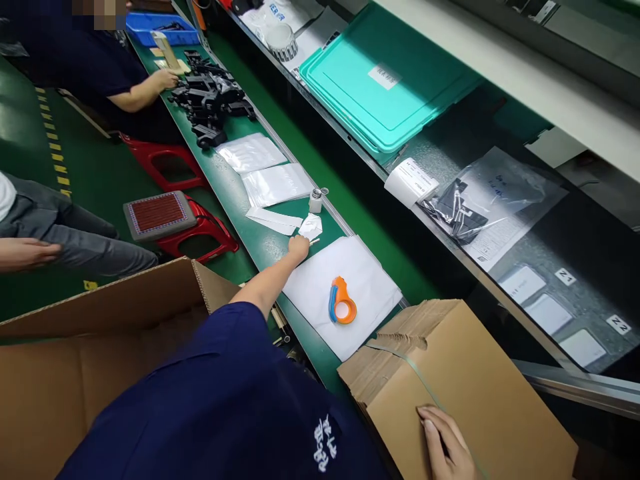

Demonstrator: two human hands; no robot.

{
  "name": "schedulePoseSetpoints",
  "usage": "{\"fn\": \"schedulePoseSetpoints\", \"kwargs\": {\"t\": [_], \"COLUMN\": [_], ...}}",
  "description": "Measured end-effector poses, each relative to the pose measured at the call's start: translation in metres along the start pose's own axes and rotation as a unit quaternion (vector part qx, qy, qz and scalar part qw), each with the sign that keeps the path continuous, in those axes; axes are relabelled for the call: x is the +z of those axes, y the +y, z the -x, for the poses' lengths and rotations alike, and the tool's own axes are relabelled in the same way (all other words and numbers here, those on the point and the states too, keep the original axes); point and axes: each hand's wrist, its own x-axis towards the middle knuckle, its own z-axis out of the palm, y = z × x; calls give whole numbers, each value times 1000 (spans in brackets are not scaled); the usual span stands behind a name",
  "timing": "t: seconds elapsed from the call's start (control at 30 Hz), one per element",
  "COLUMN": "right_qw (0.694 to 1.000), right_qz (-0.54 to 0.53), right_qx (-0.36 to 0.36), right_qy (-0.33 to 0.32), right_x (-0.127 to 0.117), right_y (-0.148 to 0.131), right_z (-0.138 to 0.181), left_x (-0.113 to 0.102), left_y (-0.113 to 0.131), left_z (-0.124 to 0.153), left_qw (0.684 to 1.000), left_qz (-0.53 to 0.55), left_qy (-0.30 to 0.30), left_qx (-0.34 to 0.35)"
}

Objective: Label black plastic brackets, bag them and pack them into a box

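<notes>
Cardboard stack (490, 380) near right, right hand (447, 443) curled against it, hold unclear, left hand (299, 248) clenched on thin stick (315, 242), far-left blue bin (143, 25) holding dark parts (173, 27), near-left open box (43, 393)

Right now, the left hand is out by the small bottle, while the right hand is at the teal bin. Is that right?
Not quite: the right hand is at the cardboard stack, not the teal bin, as the head view shows. The left hand is indeed out by the small bottle.
</notes>
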Motion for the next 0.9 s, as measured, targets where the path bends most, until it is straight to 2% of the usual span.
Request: {"fn": "schedulePoseSetpoints", "kwargs": {"t": [0.1, 0.2, 0.27, 0.3, 0.37, 0.43, 0.53, 0.6, 0.7, 0.8, 0.9], "right_qw": [997, 979, 950, 925, 856, 799, 741, 722, 743, 777, 801], "right_qz": [-35, -121, -241, -319, -462, -545, -603, -606, -552, -483, -432], "right_qx": [57, 152, 196, 205, 220, 243, 292, 312, 328, 355, 377], "right_qy": [28, 58, 28, -7, -76, -77, 32, 117, 188, 191, 171], "right_x": [-2, -1, 4, 7, 14, 17, 8, -7, -32, -45, -48], "right_y": [-14, -43, -68, -81, -102, -113, -104, -84, -49, -24, -9], "right_z": [-4, -17, -28, -33, -38, -36, -11, 19, 75, 120, 139], "left_x": [-19, -28, -29, -29, -30, -31, -25, -12, 21, 57, 78], "left_y": [26, 64, 93, 107, 135, 160, 193, 215, 251, 288, 314], "left_z": [35, 99, 147, 170, 208, 236, 263, 276, 295, 312, 321], "left_qw": [993, 958, 891, 852, 769, 699, 630, 625, 677, 734, 758], "left_qz": [22, 62, 111, 124, 133, 131, 102, 58, -36, -133, -170], "left_qy": [0, -37, -118, -167, -240, -254, -198, -135, -73, -84, -91], "left_qx": [116, 279, 425, 481, 578, 655, 744, 767, 731, 660, 623]}}
